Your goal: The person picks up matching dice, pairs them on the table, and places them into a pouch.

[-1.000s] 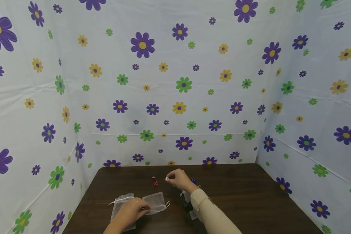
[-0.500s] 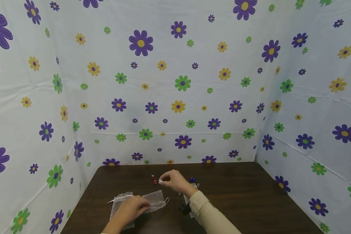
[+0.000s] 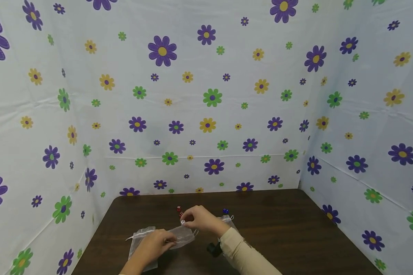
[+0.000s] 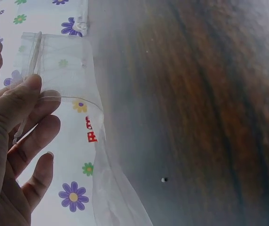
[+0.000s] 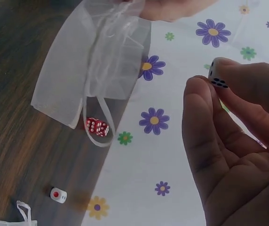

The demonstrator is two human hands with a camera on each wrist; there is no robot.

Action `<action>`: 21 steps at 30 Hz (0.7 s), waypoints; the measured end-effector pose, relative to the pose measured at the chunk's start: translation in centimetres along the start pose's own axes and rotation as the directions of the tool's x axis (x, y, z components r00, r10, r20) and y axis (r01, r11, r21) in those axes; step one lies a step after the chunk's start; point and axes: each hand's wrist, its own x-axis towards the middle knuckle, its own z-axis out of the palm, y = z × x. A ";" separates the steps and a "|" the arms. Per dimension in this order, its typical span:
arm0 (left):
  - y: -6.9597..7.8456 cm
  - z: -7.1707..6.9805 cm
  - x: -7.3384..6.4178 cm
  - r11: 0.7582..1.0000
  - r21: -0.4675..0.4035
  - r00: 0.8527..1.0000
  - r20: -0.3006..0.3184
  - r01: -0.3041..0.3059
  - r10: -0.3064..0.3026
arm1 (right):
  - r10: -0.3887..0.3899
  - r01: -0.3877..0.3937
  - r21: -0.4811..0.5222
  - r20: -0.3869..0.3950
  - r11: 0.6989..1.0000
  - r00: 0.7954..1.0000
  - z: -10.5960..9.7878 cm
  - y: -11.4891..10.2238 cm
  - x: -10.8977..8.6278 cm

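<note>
Head view: holding a white die (image 3: 183, 222) near a sheer drawstring bag (image 3: 183, 236), at some risk of a drop.

Pinched between the fingers of the right hand (image 3: 203, 220), with little to grip: could slip and roll across the surface (image 3: 282, 229) if squeezed unevenly or released early. Could also glance off limp fabric or catch on the cord loop (image 5: 99, 144); cannot tell whether faced with a parted mouth. Might knock the red dice (image 3: 180, 211) nearby with a careless sweep. Pinching the bag near its cord with the left hand (image 3: 155, 244), other fingers loosely bent. Small and white, with rounded corners and black pips; beside it, pale, see-through, creased fabric.
</note>
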 end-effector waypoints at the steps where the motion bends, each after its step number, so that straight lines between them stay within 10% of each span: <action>1: 0.0 0.0 0.0 1.000 -0.003 1.000 0.001 0.001 -0.001 | 0.005 -0.005 0.000 0.010 1.000 1.000 0.1 -0.1 0.0; 21: 0.1 -0.2 0.0 1.000 -0.012 0.999 -0.043 -0.026 0.025 | -0.005 0.010 -0.060 0.076 0.998 0.997 1.2 -1.1 -0.3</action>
